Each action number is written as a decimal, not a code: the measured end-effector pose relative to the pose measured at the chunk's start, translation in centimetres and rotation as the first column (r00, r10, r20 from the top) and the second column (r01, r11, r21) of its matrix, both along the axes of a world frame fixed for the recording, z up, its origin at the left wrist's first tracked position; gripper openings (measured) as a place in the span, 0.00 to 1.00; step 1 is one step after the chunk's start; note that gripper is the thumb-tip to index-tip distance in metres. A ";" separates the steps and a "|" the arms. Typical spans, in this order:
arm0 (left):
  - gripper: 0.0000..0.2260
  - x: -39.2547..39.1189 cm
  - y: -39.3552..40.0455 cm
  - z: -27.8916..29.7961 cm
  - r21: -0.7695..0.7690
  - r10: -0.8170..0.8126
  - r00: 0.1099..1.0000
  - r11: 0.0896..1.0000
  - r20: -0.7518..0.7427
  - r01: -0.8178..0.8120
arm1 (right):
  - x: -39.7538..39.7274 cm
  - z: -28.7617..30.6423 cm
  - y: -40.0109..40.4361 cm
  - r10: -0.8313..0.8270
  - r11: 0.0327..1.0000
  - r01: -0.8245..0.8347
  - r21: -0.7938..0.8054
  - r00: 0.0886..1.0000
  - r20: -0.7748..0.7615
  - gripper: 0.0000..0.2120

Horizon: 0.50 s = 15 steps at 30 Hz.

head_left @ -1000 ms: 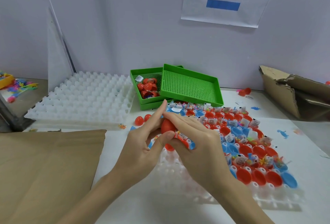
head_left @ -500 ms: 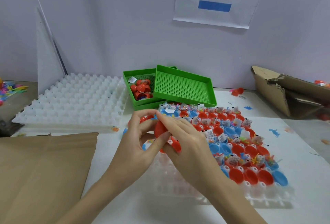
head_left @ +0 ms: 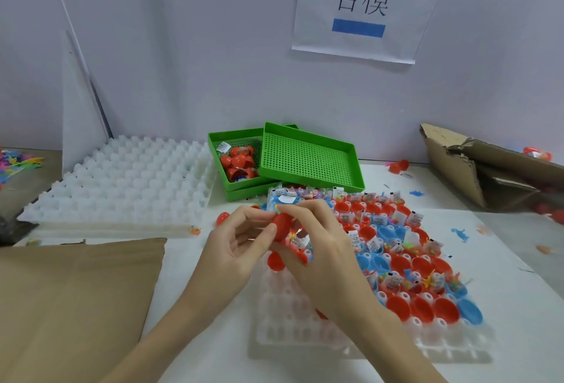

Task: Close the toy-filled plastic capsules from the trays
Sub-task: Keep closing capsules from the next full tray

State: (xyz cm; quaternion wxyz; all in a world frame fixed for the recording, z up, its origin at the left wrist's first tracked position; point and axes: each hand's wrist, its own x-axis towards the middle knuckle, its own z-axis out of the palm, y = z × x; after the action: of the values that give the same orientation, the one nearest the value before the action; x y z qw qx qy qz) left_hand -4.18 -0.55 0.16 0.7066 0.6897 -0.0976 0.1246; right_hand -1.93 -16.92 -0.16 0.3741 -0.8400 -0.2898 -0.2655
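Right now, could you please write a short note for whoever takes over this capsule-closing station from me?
Left hand: grips the red capsule from the left, thumb on its front.
Right hand: fingers curled over the same capsule from above and the right, pressing its halves together.
Capsule tray: near-left cells bare; the far and right cells hold open red and blue halves with toys and paper slips.
Done: several closed red capsules lie in the lower green tray; the upper green tray rests askew on it.
Left: finish this capsule, then close the many open ones.
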 end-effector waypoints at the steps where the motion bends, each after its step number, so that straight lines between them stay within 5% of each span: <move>1: 0.12 0.0 -0.1 -0.1 0.013 0.006 1.000 1.000 -0.003 -0.005 | 0.0 -0.1 0.0 0.001 1.000 -0.001 -0.019 1.000 -0.002 0.23; 6: 0.09 0.5 0.6 -0.4 -0.053 -0.008 0.999 0.999 -0.046 0.005 | -0.5 0.1 0.4 0.002 0.999 0.000 -0.050 0.999 0.034 0.23; 10: 0.11 0.9 1.0 -0.7 -0.100 -0.030 0.997 0.995 -0.073 0.022 | -0.5 1.2 0.1 0.014 1.000 -0.013 0.016 0.996 -0.089 0.19; 13: 0.17 1.7 1.1 -0.7 -0.202 -0.027 0.997 0.979 -0.075 0.011 | 1.7 3.6 -1.7 0.071 0.949 0.040 0.313 0.939 -0.336 0.15; 15: 0.18 2.2 1.7 -0.7 -0.271 0.003 0.997 0.962 -0.080 -0.025 | 5.4 6.2 -4.6 0.238 0.754 0.181 0.632 0.821 -0.519 0.16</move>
State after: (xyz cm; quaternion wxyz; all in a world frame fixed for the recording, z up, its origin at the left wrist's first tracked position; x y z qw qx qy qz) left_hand -1.97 1.13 -0.58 0.7969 0.5914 -0.0467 0.1146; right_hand 3.44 -21.55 6.04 0.7172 -0.6890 -0.0660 -0.0804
